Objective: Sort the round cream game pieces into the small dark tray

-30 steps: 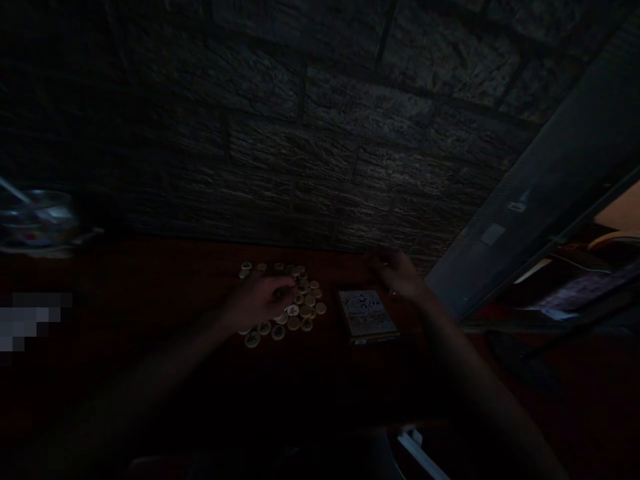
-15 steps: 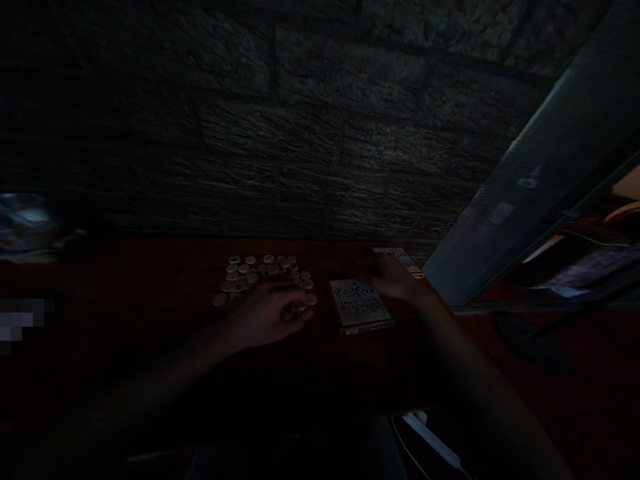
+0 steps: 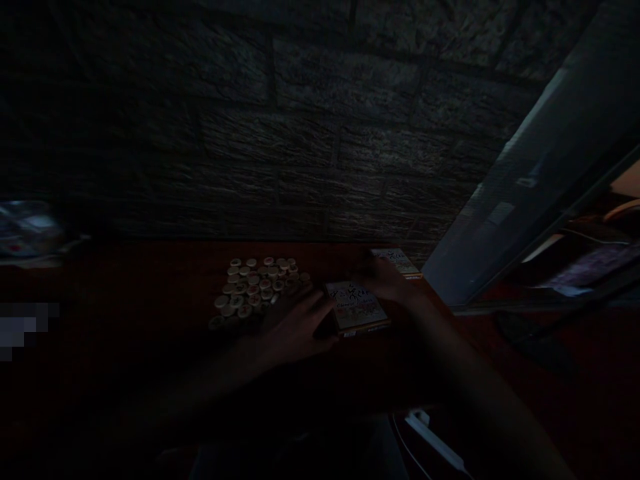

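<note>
Round wooden Chinese chess pieces, several with characters on top, lie in a loose cluster on a dark reddish table. My left hand is just right of and in front of them, with thumb and fingers apart and pointing at the left side of a Chinese chess box. Whether its fingertips touch the box is too dark to tell. My right hand is over the far right corner of that box. Its fingers are lost in shadow. A second, similar box lies behind it, near the wall.
A rough stone-block wall rises along the table's back edge. On the right stands a grey post. A clear plastic-looking bundle is at the far left. Below the front edge is a white power strip.
My left hand has moved right and slightly toward me, from the pieces to the box, and its fingers have spread. More pieces now show. My right hand has shifted slightly left.
</note>
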The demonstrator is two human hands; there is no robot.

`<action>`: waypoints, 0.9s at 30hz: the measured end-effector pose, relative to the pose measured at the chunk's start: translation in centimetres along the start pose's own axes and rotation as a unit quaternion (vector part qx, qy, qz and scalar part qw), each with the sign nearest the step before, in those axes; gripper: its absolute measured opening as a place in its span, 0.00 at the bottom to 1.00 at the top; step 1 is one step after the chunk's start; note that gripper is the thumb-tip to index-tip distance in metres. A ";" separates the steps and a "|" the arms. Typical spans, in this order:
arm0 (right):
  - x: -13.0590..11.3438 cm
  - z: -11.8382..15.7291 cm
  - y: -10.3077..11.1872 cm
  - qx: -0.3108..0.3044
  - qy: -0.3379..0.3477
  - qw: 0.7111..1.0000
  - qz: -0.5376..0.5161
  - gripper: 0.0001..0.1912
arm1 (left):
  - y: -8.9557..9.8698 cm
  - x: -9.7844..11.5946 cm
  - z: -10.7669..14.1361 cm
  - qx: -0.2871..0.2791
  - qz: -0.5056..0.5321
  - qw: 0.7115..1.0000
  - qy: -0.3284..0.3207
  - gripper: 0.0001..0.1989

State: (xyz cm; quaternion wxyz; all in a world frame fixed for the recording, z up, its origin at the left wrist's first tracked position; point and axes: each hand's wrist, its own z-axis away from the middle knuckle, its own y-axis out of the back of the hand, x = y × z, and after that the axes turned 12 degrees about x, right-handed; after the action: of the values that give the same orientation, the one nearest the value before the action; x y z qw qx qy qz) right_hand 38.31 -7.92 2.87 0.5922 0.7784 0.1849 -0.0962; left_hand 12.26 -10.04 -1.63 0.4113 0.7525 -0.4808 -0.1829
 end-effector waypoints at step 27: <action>-2.6 1.0 -1.1 -0.039 -0.079 0.986 -0.142 0.35 | 2.7 -0.6 0.8 -0.002 0.177 0.979 0.104 0.26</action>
State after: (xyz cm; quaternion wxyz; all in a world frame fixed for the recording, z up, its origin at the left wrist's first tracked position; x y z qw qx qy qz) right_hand 35.55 -9.05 2.61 0.6149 0.7106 0.2500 -0.2331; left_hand 9.88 -10.36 -0.08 0.4863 0.6698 -0.5604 -0.0284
